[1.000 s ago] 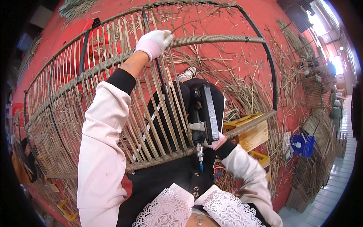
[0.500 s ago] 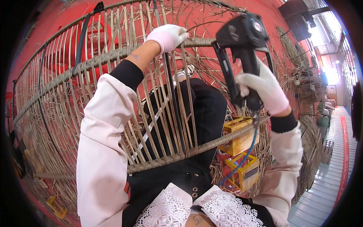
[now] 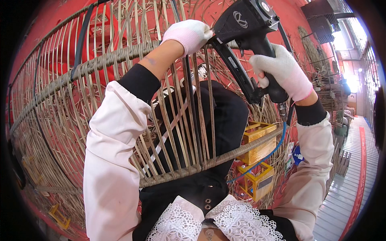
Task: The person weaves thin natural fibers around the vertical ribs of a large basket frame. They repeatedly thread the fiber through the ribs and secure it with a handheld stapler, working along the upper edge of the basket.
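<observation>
My left hand (image 3: 188, 35), in a white and pink glove, is closed over the wrapped top rail (image 3: 148, 49) of a rattan frame. Its fingers pinch the upper end of a flat rattan strand (image 3: 211, 124) against that rail. A black air nail gun (image 3: 246, 25) is gripped by its handle in my gloved right hand (image 3: 283, 72). The gun's nose meets the rail right beside my left fingertips, which partly hide the contact spot. Several parallel strands run down from the rail to the lower wrapped bar (image 3: 237, 152), which lies across my lap.
A blue air hose (image 3: 270, 154) hangs from the gun's handle. Two yellow crates (image 3: 259, 140) stand below at the right. Loose strands litter the red floor (image 3: 52, 48). A red plastic stool (image 3: 102, 38) stands behind the frame. Bundles of strands lie farther right.
The nail gun has come left and up, its nose now against the rail beside my left fingers. My left hand has shifted slightly right along the rail.
</observation>
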Demonstrator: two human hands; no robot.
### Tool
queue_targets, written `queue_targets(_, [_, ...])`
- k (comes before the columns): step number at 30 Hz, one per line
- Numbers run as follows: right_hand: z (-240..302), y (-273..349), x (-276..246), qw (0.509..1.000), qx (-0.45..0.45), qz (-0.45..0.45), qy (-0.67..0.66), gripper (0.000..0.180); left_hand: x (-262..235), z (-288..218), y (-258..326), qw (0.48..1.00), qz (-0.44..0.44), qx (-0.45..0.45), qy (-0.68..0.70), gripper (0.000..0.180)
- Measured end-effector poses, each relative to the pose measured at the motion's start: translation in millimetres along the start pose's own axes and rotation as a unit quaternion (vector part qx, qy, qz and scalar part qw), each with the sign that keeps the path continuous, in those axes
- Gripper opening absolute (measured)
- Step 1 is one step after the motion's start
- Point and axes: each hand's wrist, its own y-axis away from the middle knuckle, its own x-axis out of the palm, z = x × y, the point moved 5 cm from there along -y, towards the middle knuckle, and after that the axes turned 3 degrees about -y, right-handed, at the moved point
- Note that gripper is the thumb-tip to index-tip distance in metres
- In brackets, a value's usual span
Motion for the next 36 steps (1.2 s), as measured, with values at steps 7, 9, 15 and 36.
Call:
queue_targets(7, [0, -13, 3, 0.998, 0.039, 0.046, 0.015, 0.02, 6, 0, 3, 0.999, 0.008, 0.025, -0.025, 0.033])
queue_targets(9, [-5, -6, 2, 0.995, 0.042, 0.066, -0.056, 0.022, 8, 1, 1, 1.0, 0.013, 0.02, -0.02, 0.035])
queue_targets(15, [-94, 159, -44, 0.973, 0.079, 0.015, -0.216, 0.028, 10, 2, -6, 1.0, 0.006, 0.02, 0.018, 0.044])
queue_targets(36, [-502, 261, 1, 0.663, 0.204, -0.609, 0.385, 0.057, 53, -83, 207, 0.97, -0.18, 0.121, -0.111, 0.051])
